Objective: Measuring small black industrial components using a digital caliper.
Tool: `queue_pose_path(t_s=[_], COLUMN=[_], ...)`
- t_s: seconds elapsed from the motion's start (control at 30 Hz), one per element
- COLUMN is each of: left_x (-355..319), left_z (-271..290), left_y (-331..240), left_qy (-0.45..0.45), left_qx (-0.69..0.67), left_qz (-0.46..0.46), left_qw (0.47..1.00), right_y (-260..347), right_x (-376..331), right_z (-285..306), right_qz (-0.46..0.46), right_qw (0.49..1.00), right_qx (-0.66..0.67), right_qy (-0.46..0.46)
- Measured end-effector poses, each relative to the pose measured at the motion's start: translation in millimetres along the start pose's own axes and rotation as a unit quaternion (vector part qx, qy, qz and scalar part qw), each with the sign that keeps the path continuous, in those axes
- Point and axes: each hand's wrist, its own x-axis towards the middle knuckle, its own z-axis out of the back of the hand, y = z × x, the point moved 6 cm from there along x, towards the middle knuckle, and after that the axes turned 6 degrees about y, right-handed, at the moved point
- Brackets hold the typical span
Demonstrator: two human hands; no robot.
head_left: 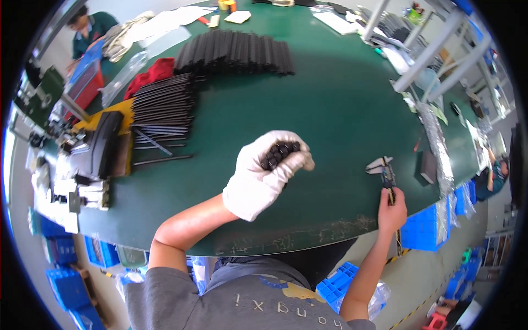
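Observation:
My left hand (254, 184), in a white glove, is closed around a bundle of black rods (280, 152), whose round ends point up at me. Most of their length is hidden behind the glove. At the table's right front edge my bare right hand (392, 210) grips a caliper (386, 171), its jaws pointing away from me and to the left. Long dark rods (163, 104) lie stacked side by side at the left. A wide row of similar black rods (236, 52) lies at the far side. One single rod (163, 160) rests apart, nearer to me.
The green table (324, 115) spans the middle. A black case (107, 144) stands left, by a red cloth (151, 76). At right are a small dark block (428, 168), a foil-wrapped bar (434, 143) and blue bins (421, 231). A person (91, 30) sits far left.

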Motion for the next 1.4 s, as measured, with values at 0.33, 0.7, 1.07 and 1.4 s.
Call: queue_pose_path(t_s=[0.33,0.7,1.07,1.4], left_x=[13.6,16.4,14.4,15.5], left_z=[-62.1,-50.8,-45.2,-49.0], left_y=[29.3,25.2,27.4,26.5], left_qy=[0.180,0.178,0.165,0.187], left_qx=[0.017,-0.013,-0.031,-0.027], left_qz=[-0.002,0.032,0.054,0.041], left_qw=[0.984,0.983,0.984,0.981], right_y=[31.4,131.0,138.6,141.3], right_x=[2.9,1.9,0.1,-0.7], right_z=[58.7,149.7,142.8,129.9], right_qz=[0.138,0.375,0.377,0.283], right_qw=[0.977,0.923,0.922,0.956], right_qx=[0.164,-0.007,-0.080,0.047], right_qy=[-0.013,-0.081,-0.042,0.063])
